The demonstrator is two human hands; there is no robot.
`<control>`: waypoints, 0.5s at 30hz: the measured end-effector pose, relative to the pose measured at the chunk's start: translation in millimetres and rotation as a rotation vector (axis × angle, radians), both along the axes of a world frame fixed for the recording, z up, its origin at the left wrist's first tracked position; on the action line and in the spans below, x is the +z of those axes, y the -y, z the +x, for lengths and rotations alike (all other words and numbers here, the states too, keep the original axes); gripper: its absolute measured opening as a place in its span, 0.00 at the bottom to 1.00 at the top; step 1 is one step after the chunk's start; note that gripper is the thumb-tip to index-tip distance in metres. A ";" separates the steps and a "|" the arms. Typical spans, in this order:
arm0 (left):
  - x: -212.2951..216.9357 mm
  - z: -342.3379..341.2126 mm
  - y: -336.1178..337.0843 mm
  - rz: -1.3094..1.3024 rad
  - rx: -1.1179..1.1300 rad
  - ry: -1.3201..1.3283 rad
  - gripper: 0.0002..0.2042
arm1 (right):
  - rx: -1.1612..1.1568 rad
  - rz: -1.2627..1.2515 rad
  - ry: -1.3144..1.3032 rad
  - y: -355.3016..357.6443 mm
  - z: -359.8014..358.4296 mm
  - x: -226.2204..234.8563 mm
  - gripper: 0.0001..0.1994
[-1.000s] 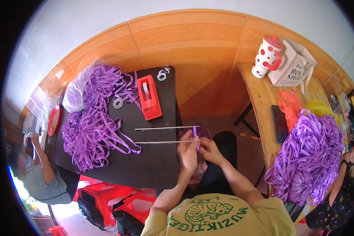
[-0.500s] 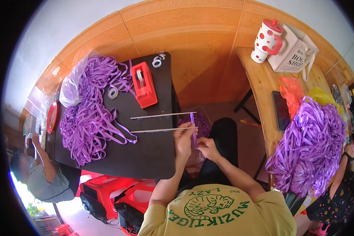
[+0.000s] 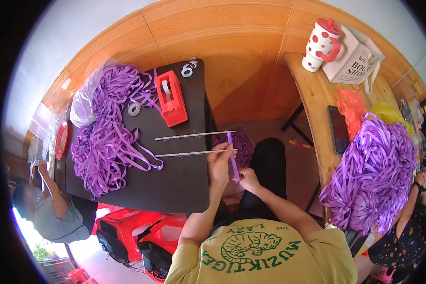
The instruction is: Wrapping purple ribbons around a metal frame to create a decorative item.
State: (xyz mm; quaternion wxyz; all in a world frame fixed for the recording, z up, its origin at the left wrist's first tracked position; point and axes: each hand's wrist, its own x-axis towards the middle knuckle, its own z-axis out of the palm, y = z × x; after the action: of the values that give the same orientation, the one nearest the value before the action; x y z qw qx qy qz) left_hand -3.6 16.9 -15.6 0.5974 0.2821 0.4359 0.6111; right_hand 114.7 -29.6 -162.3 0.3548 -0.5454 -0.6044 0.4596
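Note:
Two thin twisted metal rods (image 3: 189,136) lie side by side on the dark table and stick out past its right edge. A purple ribbon (image 3: 234,163) runs across the rod tips and hangs down toward me. My left hand (image 3: 218,163) is closed on the ribbon beside the tip of the nearer rod. Lower and to the right, my right hand (image 3: 247,180) pinches the ribbon, its fingertips pressed together. The ribbon's end in my right fingers is hidden.
The dark table (image 3: 175,189) bears a heap of purple ribbon (image 3: 99,156), a red tape dispenser (image 3: 172,98) and tape rolls (image 3: 134,109). A clear bin (image 3: 241,142) of ribbon stands below. The wooden table (image 3: 312,118) holds more ribbon (image 3: 371,180), a phone (image 3: 337,130) and a tumbler (image 3: 320,46). People sit at both sides.
My right hand has shifted slightly down and left, and a longer stretch of ribbon shows between my hands. My left hand stays near the rod tips. The whole view has shifted a little.

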 end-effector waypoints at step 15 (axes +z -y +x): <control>-48.3 1.3 13.2 0.085 0.054 -0.369 0.11 | 0.043 -0.212 -0.042 -22.3 -4.5 -47.7 0.12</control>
State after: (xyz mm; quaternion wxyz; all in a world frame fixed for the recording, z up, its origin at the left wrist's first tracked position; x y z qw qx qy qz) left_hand -2.2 3.6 -63.9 0.4782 0.4028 0.5191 0.5828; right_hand 110.3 -7.3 -210.0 0.2979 -0.5570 -0.5566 0.5397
